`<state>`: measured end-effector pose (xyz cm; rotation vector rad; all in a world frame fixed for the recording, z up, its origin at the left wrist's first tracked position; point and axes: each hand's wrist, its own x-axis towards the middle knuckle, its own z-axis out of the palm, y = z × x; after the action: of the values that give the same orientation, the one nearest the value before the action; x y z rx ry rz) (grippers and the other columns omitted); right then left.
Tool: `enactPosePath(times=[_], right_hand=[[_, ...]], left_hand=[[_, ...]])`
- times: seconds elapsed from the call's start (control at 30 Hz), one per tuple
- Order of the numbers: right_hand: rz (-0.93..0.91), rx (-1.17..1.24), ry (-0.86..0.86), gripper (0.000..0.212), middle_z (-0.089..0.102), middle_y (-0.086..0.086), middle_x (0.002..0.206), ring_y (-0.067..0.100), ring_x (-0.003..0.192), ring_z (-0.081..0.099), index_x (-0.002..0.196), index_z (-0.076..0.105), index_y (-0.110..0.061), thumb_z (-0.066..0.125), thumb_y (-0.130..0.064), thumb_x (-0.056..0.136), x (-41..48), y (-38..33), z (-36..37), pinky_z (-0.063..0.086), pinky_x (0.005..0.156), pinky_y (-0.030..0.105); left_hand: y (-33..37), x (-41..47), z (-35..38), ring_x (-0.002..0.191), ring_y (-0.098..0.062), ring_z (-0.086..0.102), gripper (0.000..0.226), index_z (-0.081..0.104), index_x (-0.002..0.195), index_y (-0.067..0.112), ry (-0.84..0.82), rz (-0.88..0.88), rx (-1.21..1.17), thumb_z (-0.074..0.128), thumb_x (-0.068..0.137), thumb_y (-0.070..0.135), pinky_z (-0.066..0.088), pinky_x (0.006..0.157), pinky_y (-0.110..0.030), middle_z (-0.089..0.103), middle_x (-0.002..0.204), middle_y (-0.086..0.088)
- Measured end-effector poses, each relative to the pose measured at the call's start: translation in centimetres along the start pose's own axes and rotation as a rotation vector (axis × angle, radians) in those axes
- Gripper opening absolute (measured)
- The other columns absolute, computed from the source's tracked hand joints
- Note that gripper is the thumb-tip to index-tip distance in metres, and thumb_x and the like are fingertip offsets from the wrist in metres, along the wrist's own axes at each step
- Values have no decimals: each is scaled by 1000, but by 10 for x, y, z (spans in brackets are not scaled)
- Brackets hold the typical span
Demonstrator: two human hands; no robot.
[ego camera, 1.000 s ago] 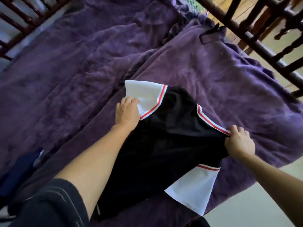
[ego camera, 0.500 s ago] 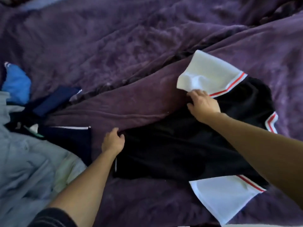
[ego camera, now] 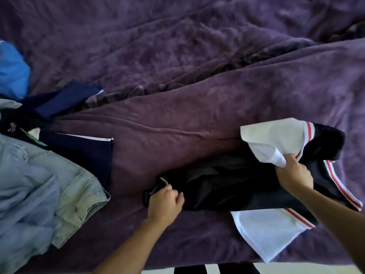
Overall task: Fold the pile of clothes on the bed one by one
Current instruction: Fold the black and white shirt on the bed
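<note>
A black shirt with white sleeves and red stripes lies on the purple blanket at the right. My left hand grips the shirt's bottom hem at its left end. My right hand pinches the far white sleeve where it meets the black body, lifting it slightly. The near white sleeve lies flat toward the bed's front edge. The pile of clothes sits at the left: light blue jeans, a navy garment and a bright blue piece.
The bed's front edge runs along the bottom, with pale floor and dark slats below it. Rumpled purple blanket stretches across the middle and far side of the bed.
My left hand moved from the far sleeve to the shirt's hem. My right hand crossed to the far sleeve and now pinches it. The view swung left, revealing the clothes pile.
</note>
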<state>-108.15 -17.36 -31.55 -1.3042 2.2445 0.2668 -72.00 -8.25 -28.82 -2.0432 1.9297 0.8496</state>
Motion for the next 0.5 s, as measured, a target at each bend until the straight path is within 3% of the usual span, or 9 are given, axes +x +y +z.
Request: enactPosePath(times=[0.07, 0.1, 0.17, 0.23, 0.3, 0.37, 0.43, 0.5], right_hand=[[3, 45, -26, 25, 57, 21, 84, 37, 73, 47, 105, 48, -14, 53, -31, 87, 3, 1, 3, 36, 67, 40], [-11, 70, -25, 26, 60, 22, 87, 38, 76, 50, 103, 49, -13, 55, -33, 86, 5, -2, 4, 36, 67, 39], [-39, 141, 5, 24, 63, 19, 86, 36, 75, 51, 94, 49, -14, 55, -36, 85, 8, -10, 5, 37, 65, 39], [-61, 244, 77, 20, 62, 15, 80, 35, 72, 52, 88, 47, -15, 54, -34, 86, 8, -24, 2, 37, 63, 37], [-83, 391, 178, 15, 62, 10, 78, 34, 75, 55, 87, 45, -16, 54, -28, 85, 9, -42, -11, 37, 65, 35], [-105, 524, 273, 14, 65, 10, 82, 35, 82, 58, 91, 46, -16, 52, -25, 82, 15, -65, -32, 36, 67, 32], [-135, 567, 367, 23, 65, 18, 92, 39, 89, 58, 98, 49, -11, 49, -25, 80, 28, -89, -57, 31, 68, 29], [-154, 554, 414, 31, 64, 23, 104, 41, 96, 57, 109, 51, -7, 48, -22, 81, 46, -112, -80, 34, 75, 34]], left_hand=[[-3, 22, -6, 85, -28, 60, 18, 65, 81, 14, 266, -4, -34, 65, 84, 32, 51, 65, -38, 60, 93, -7], [-4, 36, -10, 95, -30, 57, 23, 65, 99, 15, 267, -63, -67, 65, 84, 33, 51, 74, -40, 58, 103, -8], [-7, 63, -14, 113, -30, 52, 48, 52, 129, 22, 40, -275, -229, 64, 86, 39, 47, 88, -41, 53, 121, -6], [-6, 80, -14, 107, -27, 59, 38, 61, 118, 19, -168, -378, -364, 68, 84, 33, 50, 86, -37, 62, 113, -6], [-4, 84, -20, 87, -27, 66, 13, 68, 83, 12, -153, -322, -410, 73, 80, 24, 53, 73, -36, 69, 86, -6], [-7, 83, -34, 74, -23, 64, 12, 67, 72, 10, 17, -226, -468, 77, 76, 17, 46, 65, -30, 65, 75, -4], [-14, 83, -60, 72, -17, 59, 11, 72, 78, 6, 253, -151, -536, 79, 73, 12, 39, 66, -20, 64, 79, -4], [-22, 90, -90, 76, -14, 59, 14, 74, 87, 3, 441, -121, -576, 77, 77, 12, 40, 73, -17, 65, 86, -7]])
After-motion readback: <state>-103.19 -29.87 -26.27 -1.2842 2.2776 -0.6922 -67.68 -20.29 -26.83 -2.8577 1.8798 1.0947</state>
